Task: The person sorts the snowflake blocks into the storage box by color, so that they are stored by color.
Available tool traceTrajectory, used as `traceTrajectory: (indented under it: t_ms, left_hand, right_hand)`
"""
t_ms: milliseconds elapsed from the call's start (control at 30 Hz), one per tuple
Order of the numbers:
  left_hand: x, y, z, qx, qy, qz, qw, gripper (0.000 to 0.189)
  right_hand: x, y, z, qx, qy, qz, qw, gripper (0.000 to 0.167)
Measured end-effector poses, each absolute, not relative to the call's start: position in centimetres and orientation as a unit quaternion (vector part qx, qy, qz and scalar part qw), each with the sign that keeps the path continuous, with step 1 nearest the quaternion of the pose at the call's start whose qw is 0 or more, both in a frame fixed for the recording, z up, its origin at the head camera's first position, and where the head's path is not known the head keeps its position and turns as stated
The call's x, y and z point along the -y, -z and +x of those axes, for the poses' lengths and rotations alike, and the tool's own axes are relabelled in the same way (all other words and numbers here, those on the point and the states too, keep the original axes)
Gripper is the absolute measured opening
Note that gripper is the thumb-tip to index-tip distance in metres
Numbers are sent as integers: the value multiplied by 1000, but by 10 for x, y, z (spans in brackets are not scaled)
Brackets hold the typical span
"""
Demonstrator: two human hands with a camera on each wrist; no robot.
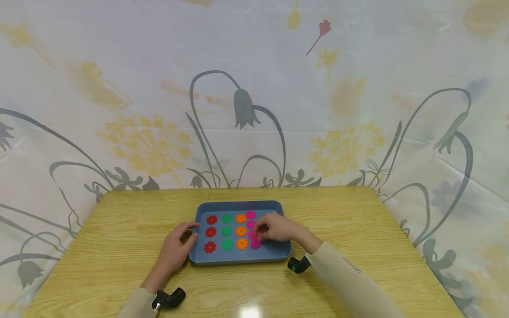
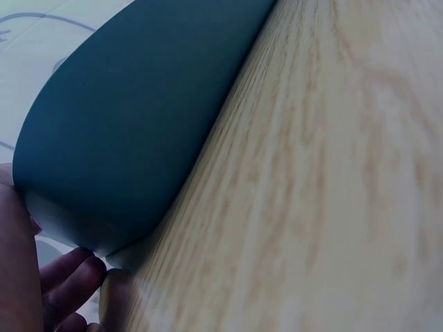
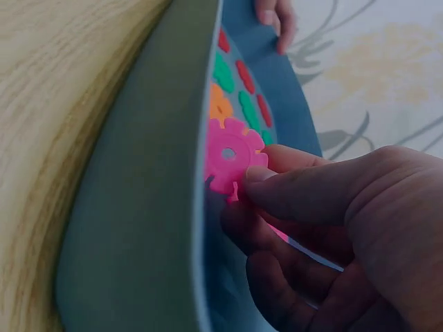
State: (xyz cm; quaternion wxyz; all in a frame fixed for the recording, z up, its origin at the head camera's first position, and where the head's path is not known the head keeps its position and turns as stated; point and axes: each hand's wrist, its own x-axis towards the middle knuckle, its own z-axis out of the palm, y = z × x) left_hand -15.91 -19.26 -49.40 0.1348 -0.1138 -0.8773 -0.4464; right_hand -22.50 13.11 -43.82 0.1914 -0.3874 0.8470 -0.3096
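In the head view, a blue-grey tray point(image 1: 262, 255) holds notched plastic discs in columns by colour: red discs point(image 1: 210, 231), green discs point(image 1: 226, 231), orange discs point(image 1: 241, 231) and pink discs point(image 1: 251, 215). My right hand point(image 1: 274, 227) is over the tray's right part, pinching a pink disc point(image 3: 230, 153) between thumb and index finger; the right wrist view shows it tilted up behind the tray's near wall. At the tray's left end, my left hand point(image 1: 175, 247) holds the wall, with fingertips over the rim. In the left wrist view other fingers point(image 2: 76, 280) curl by the tray's outer corner.
The tray stands on a wood-grain table point(image 1: 127, 221). Behind the table hangs a pale curtain point(image 1: 246, 53) printed with flowers. A black wrist device point(image 1: 170, 299) sits on the left wrist and another wrist device point(image 1: 299, 265) on the right.
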Motion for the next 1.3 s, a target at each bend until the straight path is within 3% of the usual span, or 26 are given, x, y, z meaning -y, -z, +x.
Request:
traceTrajectory:
  t_ms: [567, 767, 967, 1300]
  left_hand:
    - [190, 493, -159, 877, 445, -124, 136, 27]
    - [192, 491, -158, 870, 458, -126, 130, 28]
    - [195, 491, -159, 866, 465, -132, 127, 30]
    - [201, 482, -158, 863, 477, -108, 129, 27]
  right_hand:
    - [-125, 436, -224, -849, 285, -374, 241, 11]
    - [-129, 435, -223, -846, 296, -377, 232, 9]
    - [-135, 432, -226, -842, 317, -384, 208, 11]
    - [-160, 426, -222, -858, 368, -342, 107, 16]
